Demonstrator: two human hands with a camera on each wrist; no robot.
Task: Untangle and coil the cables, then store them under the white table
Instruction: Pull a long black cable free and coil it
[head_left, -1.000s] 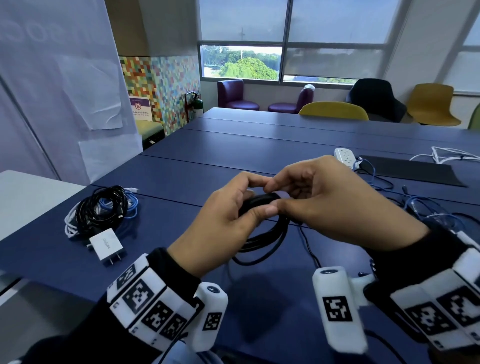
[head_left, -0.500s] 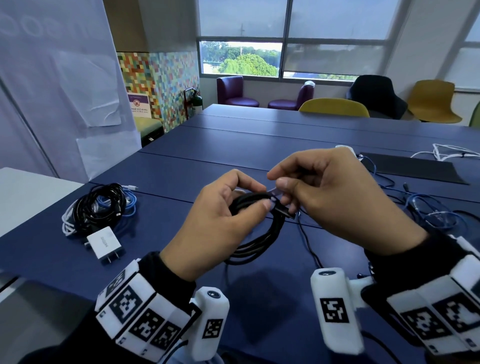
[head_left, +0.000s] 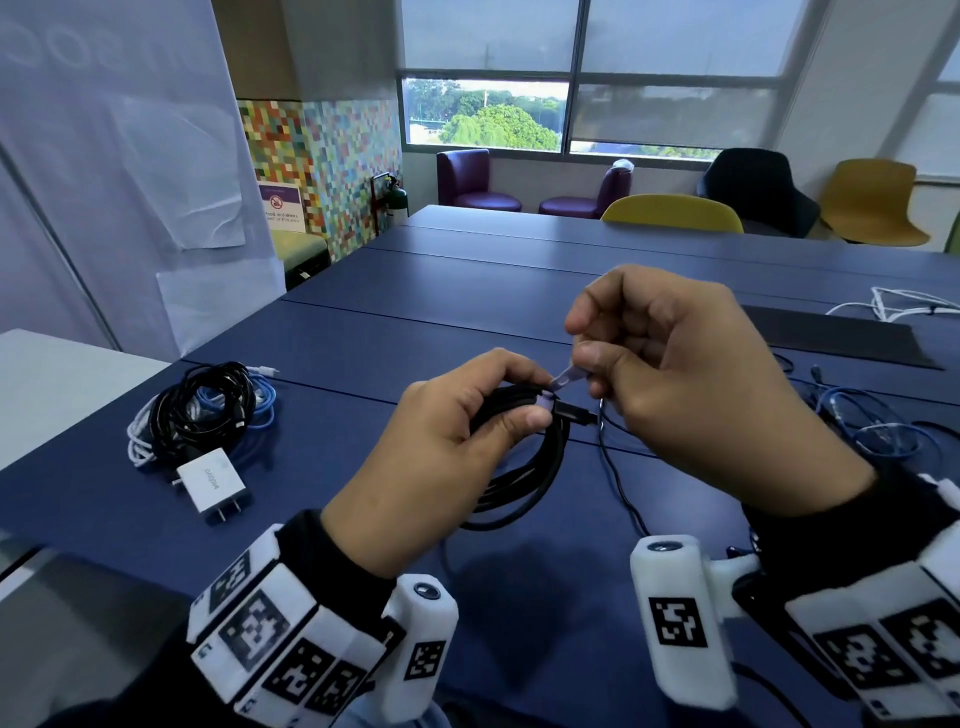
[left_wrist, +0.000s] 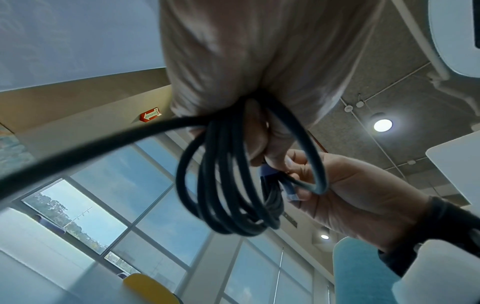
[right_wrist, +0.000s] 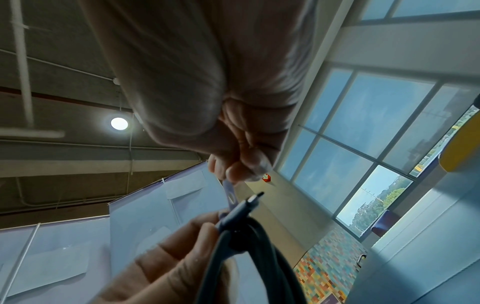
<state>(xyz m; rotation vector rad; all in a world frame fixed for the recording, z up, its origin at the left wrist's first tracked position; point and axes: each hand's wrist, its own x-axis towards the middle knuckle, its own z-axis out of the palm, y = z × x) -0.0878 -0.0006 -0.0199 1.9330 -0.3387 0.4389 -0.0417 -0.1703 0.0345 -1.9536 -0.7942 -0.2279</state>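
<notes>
Left hand (head_left: 447, 447) grip curled tight round the coiled black cable (head_left: 524, 457), held just above the dark blue table (head_left: 467, 291), silver-tipped plug (right_wrist: 249, 203) sticking out past the thumb. Right hand (head_left: 691, 395) grip pinches a thin pale purple strap (head_left: 566, 375) wrapped on the coil. Tangled bundle of black, white and blue cables (head_left: 202, 410) with white charger brick (head_left: 212, 484) lies on table, well left.

Daylight from windows (head_left: 582, 73), round ceiling lamp (right_wrist: 119, 123) glaring; soft shadow on table (head_left: 519, 587); wide-angle edge bending, near cable (left_wrist: 78, 148) blurred
</notes>
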